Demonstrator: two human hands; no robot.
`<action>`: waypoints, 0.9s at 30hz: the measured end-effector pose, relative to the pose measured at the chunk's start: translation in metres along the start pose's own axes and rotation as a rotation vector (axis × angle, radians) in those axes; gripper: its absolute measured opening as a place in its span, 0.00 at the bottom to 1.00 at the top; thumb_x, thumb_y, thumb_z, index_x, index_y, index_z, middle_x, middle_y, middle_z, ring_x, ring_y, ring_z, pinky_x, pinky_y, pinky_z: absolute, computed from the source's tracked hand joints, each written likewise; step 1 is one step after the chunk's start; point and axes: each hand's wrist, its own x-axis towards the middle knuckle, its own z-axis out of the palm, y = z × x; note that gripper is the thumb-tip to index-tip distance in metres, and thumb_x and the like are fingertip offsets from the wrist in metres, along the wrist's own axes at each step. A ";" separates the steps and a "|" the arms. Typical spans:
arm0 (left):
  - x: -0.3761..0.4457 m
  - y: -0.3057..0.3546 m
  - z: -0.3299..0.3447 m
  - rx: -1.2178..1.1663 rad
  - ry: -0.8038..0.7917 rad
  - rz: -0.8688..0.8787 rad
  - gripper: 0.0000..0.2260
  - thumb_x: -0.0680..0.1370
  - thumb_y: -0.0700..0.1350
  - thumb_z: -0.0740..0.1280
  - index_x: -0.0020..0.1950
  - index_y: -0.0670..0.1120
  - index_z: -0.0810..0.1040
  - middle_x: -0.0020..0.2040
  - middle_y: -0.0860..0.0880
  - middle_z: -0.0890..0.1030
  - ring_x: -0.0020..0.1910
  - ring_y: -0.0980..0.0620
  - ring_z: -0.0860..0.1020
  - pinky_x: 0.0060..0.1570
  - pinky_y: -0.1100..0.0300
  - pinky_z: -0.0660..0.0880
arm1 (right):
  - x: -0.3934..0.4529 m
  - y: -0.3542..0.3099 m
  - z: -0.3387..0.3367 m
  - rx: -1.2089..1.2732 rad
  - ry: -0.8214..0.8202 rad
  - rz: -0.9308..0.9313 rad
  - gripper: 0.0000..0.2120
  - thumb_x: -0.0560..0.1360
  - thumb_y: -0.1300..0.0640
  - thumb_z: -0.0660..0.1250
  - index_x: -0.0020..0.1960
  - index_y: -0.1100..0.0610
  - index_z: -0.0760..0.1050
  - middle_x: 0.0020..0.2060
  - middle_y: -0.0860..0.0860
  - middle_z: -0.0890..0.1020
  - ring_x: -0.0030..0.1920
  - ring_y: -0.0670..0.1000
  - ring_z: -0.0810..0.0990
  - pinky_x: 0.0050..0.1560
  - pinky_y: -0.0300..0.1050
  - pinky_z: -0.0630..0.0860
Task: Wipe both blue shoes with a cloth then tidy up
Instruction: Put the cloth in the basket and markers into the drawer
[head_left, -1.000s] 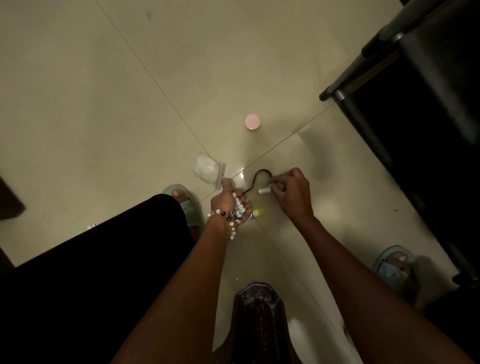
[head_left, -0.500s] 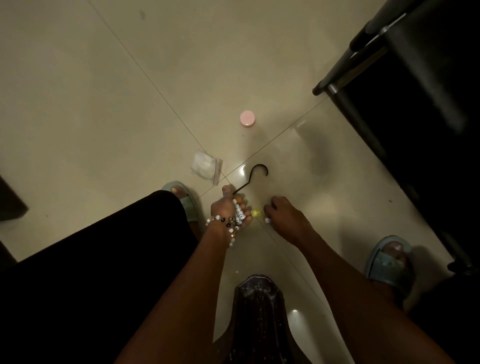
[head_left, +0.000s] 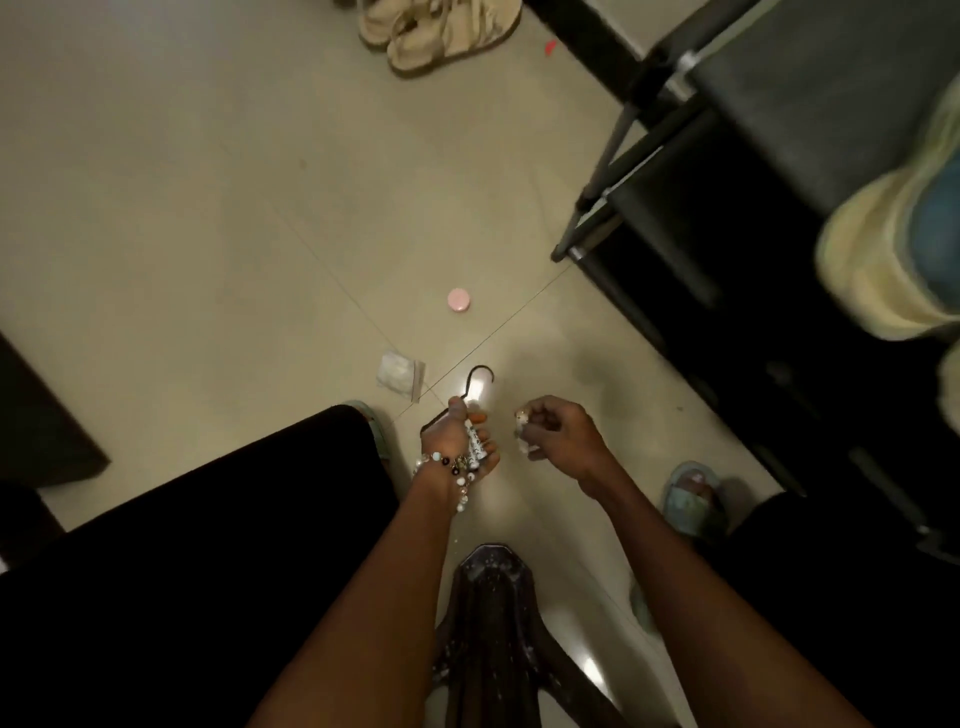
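Note:
A blue and cream shoe (head_left: 893, 244) sits on top of the black shoe rack (head_left: 675, 171) at the right; the edge of a second one (head_left: 953, 384) shows below it. Low over the tiled floor, my left hand (head_left: 460, 441), which wears a bead bracelet, grips a few small patterned tubes (head_left: 475, 444). A black wire hook (head_left: 480, 371) lies on the floor, and its lower end runs under that hand. Just to the right, my right hand (head_left: 561, 434) is curled round small white items (head_left: 522, 431). A white pad in a clear packet (head_left: 400, 374) lies on the floor nearby.
A pink round lid (head_left: 460, 300) lies on the floor beyond the hook. A pair of beige sandals (head_left: 436, 31) stands at the far edge. A dark stool (head_left: 493, 623) is between my legs. My feet are in pale blue slippers (head_left: 691, 499).
My right hand has lifted off the floor with small items in it, and the yellow-tipped piece is gone from the floor. The view has tilted up, showing the sandals and the shoes on the rack.

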 end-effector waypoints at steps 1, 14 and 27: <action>-0.022 0.002 0.007 0.020 -0.038 0.019 0.20 0.81 0.56 0.58 0.43 0.41 0.75 0.29 0.46 0.71 0.24 0.51 0.69 0.30 0.60 0.69 | -0.018 -0.017 -0.009 -0.008 -0.008 0.004 0.06 0.71 0.65 0.68 0.46 0.57 0.78 0.37 0.58 0.80 0.36 0.51 0.79 0.39 0.48 0.79; -0.321 -0.094 0.145 0.236 -0.642 0.175 0.04 0.79 0.44 0.63 0.52 0.46 0.76 0.41 0.45 0.78 0.38 0.50 0.78 0.36 0.59 0.79 | -0.331 -0.097 -0.193 0.240 0.464 -0.245 0.10 0.74 0.66 0.66 0.53 0.57 0.78 0.32 0.52 0.79 0.33 0.47 0.79 0.36 0.43 0.79; -0.414 -0.370 0.182 0.776 -0.711 -0.080 0.06 0.77 0.33 0.64 0.49 0.43 0.74 0.37 0.44 0.78 0.33 0.49 0.78 0.31 0.58 0.80 | -0.542 0.132 -0.278 0.780 0.869 -0.057 0.10 0.75 0.66 0.66 0.55 0.59 0.77 0.36 0.53 0.80 0.30 0.46 0.78 0.33 0.40 0.77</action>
